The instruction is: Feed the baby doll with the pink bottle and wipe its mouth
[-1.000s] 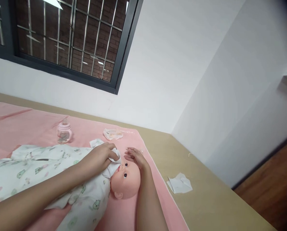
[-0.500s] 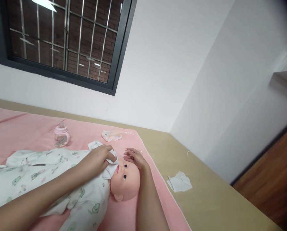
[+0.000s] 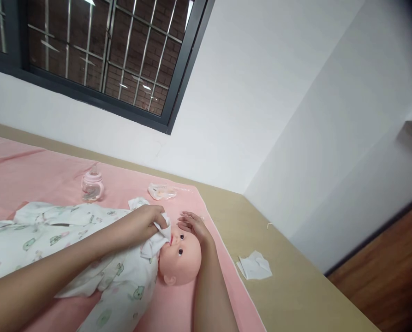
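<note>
A baby doll (image 3: pixel 183 265) lies on its back on a pink sheet (image 3: pixel 67 159), its bald head toward the right. Its clothes (image 3: pixel 98 272) are white with small green and pink prints. My left hand (image 3: pixel 151 222) pinches a white cloth or tissue (image 3: pixel 153 244) against the doll's mouth and chin; part of the cloth drapes onto the chest. On the far side of the head rests my right hand (image 3: pixel 194 226), fingers stretched and slightly curved by the cheek. My right forearm runs along the crown of the head.
Behind the doll stands a pink-topped baby bottle (image 3: pixel 92 186). A clear plastic packet (image 3: pixel 162 191) lies near the sheet's far edge. Another folded white tissue (image 3: pixel 256 266) is on the tan surface (image 3: pixel 295 290) to the right. A white wall and a barred window rise behind.
The view has tilted slightly. My left hand stays at the doll's mouth, and the cloth's loose end now reaches a little further over the chest. My right hand keeps its place.
</note>
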A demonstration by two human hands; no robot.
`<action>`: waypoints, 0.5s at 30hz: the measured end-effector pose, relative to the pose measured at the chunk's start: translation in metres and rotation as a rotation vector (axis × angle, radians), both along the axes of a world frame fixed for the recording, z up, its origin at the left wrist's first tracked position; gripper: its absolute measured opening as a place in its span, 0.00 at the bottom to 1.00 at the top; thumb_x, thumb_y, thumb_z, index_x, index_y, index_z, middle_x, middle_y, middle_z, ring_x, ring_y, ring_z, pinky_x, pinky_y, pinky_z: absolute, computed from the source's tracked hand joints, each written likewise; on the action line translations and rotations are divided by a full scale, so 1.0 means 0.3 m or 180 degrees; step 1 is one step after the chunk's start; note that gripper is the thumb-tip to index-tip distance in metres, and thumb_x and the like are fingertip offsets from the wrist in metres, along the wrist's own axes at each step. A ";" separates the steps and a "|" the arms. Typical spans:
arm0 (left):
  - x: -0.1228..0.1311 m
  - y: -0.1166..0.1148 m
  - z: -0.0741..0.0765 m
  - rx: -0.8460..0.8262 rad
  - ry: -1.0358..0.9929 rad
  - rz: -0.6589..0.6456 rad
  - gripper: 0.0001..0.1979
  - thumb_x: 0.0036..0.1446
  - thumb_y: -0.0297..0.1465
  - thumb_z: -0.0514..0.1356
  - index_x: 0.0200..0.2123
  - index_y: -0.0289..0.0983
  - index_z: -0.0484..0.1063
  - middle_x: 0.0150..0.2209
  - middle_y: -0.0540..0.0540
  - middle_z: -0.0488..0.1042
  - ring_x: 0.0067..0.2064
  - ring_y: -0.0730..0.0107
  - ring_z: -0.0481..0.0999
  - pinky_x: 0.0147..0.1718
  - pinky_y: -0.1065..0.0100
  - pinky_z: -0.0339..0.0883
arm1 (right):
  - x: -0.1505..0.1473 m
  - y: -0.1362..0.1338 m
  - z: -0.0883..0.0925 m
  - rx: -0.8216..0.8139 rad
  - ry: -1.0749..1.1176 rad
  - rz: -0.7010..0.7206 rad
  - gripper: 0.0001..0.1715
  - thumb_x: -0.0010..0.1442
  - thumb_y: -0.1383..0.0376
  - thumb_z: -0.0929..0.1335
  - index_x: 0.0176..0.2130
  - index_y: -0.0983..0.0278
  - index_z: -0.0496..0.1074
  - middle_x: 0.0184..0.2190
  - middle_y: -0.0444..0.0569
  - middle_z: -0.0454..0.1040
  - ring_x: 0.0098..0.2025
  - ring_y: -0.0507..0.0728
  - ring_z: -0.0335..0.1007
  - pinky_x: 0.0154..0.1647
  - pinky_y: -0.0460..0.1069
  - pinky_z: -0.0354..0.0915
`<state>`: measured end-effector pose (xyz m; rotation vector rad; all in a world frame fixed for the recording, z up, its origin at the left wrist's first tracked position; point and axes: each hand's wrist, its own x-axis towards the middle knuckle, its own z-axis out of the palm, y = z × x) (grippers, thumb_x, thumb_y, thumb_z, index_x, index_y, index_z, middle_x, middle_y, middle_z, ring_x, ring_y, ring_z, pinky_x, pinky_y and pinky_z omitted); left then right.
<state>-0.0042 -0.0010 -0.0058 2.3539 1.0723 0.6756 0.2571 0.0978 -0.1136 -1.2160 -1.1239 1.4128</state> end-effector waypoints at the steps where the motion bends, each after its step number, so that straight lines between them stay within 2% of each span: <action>1: -0.001 -0.003 0.001 -0.0042 -0.0011 -0.0072 0.14 0.43 0.18 0.49 0.19 0.36 0.71 0.28 0.51 0.62 0.30 0.72 0.67 0.29 0.72 0.53 | -0.001 0.000 0.000 0.0002 -0.0011 -0.0003 0.14 0.59 0.66 0.68 0.45 0.67 0.68 0.36 0.52 0.78 0.35 0.53 0.78 0.45 0.49 0.73; 5: 0.002 -0.009 -0.020 0.0029 -0.0005 -0.0188 0.11 0.42 0.18 0.49 0.17 0.36 0.66 0.28 0.51 0.62 0.30 0.73 0.65 0.29 0.71 0.52 | 0.000 0.001 -0.002 0.0025 0.0001 0.0011 0.13 0.58 0.65 0.69 0.44 0.66 0.69 0.36 0.52 0.78 0.35 0.54 0.78 0.46 0.50 0.73; 9: 0.009 -0.010 -0.033 0.0160 0.0111 -0.0123 0.09 0.41 0.18 0.48 0.16 0.35 0.57 0.26 0.51 0.59 0.28 0.73 0.62 0.28 0.69 0.49 | 0.003 0.006 -0.010 0.0037 0.0025 0.0008 0.13 0.57 0.64 0.70 0.43 0.65 0.70 0.35 0.52 0.78 0.35 0.55 0.78 0.48 0.52 0.72; 15: 0.013 0.003 -0.037 0.0284 0.0107 -0.0001 0.09 0.39 0.17 0.48 0.16 0.35 0.50 0.26 0.51 0.58 0.28 0.73 0.59 0.28 0.69 0.48 | 0.005 0.006 -0.011 0.0046 0.0009 0.0000 0.14 0.57 0.64 0.70 0.43 0.66 0.70 0.35 0.52 0.78 0.35 0.54 0.78 0.48 0.52 0.72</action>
